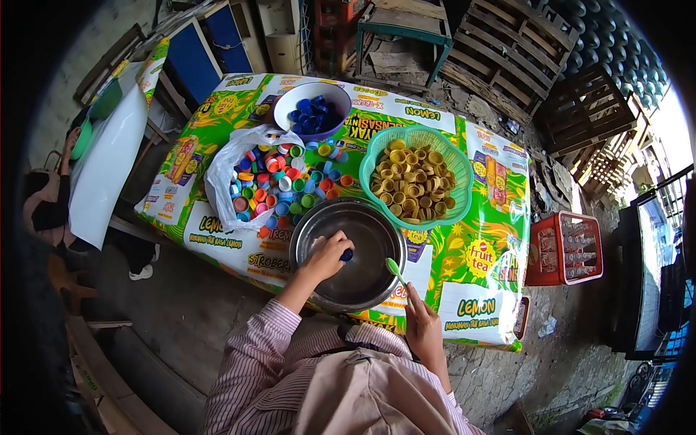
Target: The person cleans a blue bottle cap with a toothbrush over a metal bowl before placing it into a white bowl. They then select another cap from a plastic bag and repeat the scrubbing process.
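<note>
My left hand point(326, 257) is closed around a dark blue bottle cap point(346, 255), over the inside of a steel basin point(366, 283). In my right hand point(423, 322) is a light green toothbrush point(394, 268), its head up by the basin's right rim. Behind the basin, a turquoise plastic basket point(465, 181) holds many yellow caps point(415, 181). Mixed coloured caps point(279, 174) spill from a white plastic bag point(220, 174) on the left. Farther back, a purple bowl with a white inside point(332, 93) contains dark blue caps point(310, 114).
A table with a green printed cover point(464, 254) carries everything. A red crate of bottles point(536, 250) stands on the floor at right. Wooden pallets point(500, 51) and a bench point(406, 22) are behind. At far left another person's hand point(72, 141) touches a green container point(83, 138).
</note>
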`<act>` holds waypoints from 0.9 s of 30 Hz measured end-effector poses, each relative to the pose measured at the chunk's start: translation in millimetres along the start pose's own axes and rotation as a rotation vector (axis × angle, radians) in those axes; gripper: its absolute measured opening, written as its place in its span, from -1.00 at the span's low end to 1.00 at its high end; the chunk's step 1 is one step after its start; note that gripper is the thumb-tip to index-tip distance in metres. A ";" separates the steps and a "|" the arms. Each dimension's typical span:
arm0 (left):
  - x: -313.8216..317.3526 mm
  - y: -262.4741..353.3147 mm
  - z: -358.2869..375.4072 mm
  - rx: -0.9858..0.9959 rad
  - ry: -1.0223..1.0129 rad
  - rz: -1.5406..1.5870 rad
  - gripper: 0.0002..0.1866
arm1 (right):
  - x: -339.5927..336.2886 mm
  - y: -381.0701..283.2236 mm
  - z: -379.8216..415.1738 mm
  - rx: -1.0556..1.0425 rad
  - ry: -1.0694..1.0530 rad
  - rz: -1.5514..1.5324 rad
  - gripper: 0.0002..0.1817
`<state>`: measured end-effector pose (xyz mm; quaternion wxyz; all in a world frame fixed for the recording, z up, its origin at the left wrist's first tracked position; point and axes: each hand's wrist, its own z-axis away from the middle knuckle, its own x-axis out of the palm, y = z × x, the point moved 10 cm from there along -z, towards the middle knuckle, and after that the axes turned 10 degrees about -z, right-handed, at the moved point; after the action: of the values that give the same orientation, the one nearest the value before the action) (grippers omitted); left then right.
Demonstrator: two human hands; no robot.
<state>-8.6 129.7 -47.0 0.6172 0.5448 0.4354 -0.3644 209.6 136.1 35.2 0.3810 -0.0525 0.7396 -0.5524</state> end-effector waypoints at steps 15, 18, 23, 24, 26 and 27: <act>-30.6 4.9 15.7 -0.141 0.104 0.688 -0.64 | 18.8 4.8 -13.1 0.088 -0.075 -0.036 -0.47; -22.4 7.6 24.9 -0.169 0.129 0.896 -0.66 | 29.6 -6.1 -19.8 0.078 -0.133 -0.034 -0.47; -22.3 7.1 36.2 -0.142 0.296 1.185 -0.62 | 42.7 -7.5 -27.0 -0.024 -0.103 -0.082 -0.40; -20.2 6.7 37.6 -0.154 0.277 1.201 -0.62 | 40.8 -6.5 -29.5 -0.010 -0.091 -0.061 -0.39; -23.0 5.6 39.6 -0.146 0.306 1.179 -0.62 | 40.6 -18.2 -27.1 -0.054 -0.102 -0.093 -0.40; -26.5 6.2 40.8 -0.135 0.329 1.159 -0.61 | 41.4 -26.2 -25.5 -0.093 -0.109 -0.124 -0.41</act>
<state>-6.6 89.5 -18.9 0.6730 0.7019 0.1796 0.1487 155.6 125.2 39.3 0.3832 -0.1457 0.7378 -0.5363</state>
